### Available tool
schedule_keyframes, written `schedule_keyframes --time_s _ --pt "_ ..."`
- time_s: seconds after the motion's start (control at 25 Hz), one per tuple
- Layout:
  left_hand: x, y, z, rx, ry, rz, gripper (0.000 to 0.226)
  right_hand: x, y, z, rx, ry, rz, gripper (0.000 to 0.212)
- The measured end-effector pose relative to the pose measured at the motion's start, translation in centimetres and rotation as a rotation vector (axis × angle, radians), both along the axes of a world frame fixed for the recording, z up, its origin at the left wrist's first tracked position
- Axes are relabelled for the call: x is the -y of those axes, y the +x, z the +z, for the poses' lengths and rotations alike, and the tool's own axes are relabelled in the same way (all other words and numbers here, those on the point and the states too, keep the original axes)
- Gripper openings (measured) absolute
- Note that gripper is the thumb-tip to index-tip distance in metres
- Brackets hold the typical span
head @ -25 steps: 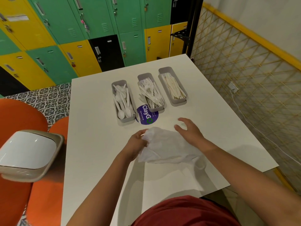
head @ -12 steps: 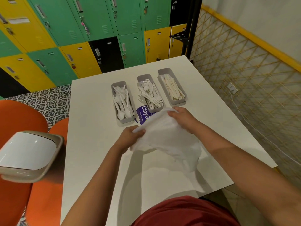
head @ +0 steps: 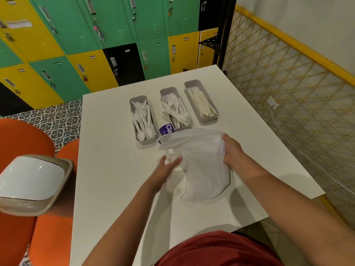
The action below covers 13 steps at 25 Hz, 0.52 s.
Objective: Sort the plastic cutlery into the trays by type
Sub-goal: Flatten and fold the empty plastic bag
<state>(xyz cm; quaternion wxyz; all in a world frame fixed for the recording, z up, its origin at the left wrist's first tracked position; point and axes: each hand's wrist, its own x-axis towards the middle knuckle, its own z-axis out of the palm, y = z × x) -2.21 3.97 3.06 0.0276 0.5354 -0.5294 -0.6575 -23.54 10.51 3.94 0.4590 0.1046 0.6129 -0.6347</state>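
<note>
Three grey trays stand side by side on the white table [head: 107, 189]. The left tray [head: 142, 141] holds white spoons, the middle tray [head: 165, 91] white forks, the right tray [head: 206, 120] cream knives. A translucent white plastic bag [head: 199, 166] hangs lifted in front of the trays. My right hand [head: 231, 149] grips the bag's upper right edge. My left hand [head: 166, 167] is blurred at the bag's lower left edge, with its fingers against the plastic; whether they curl round it is unclear.
A purple round sticker [head: 166, 129] lies between the left and middle trays, half hidden by the bag. A white-lidded bin [head: 28, 181] sits at the left on orange seats [head: 23, 143]. Lockers stand behind, and a lattice fence [head: 288, 96] runs along the right.
The bag has been lifted and spread toward the trays. My right hand has moved right along its top edge, and my left hand has slipped lower on the bag's left side.
</note>
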Motion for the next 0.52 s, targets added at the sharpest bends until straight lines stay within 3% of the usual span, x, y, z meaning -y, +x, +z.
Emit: schedule_keyframes --time_s 0.12,0.28,0.4,0.52 --pt "-3.7 -1.3 -1.4 -0.002 0.057 -0.306 0.048 -0.6 0.5 -0.9 0.033 0.022 -0.032 0.041" --pt "-4.4 -2.0 -3.8 0.041 0.018 -0.327 0.007 -0.8 0.6 -1.7 0.057 0.037 0.003 0.046" --pt "-3.7 -1.4 -3.7 0.090 0.010 -0.282 0.027 -1.5 -0.4 -1.5 -0.001 0.054 -0.046 0.048" --pt "-1.8 0.3 -3.3 0.149 -0.072 -0.212 0.024 -2.8 -1.6 -1.6 0.025 -0.003 -0.118 0.044"
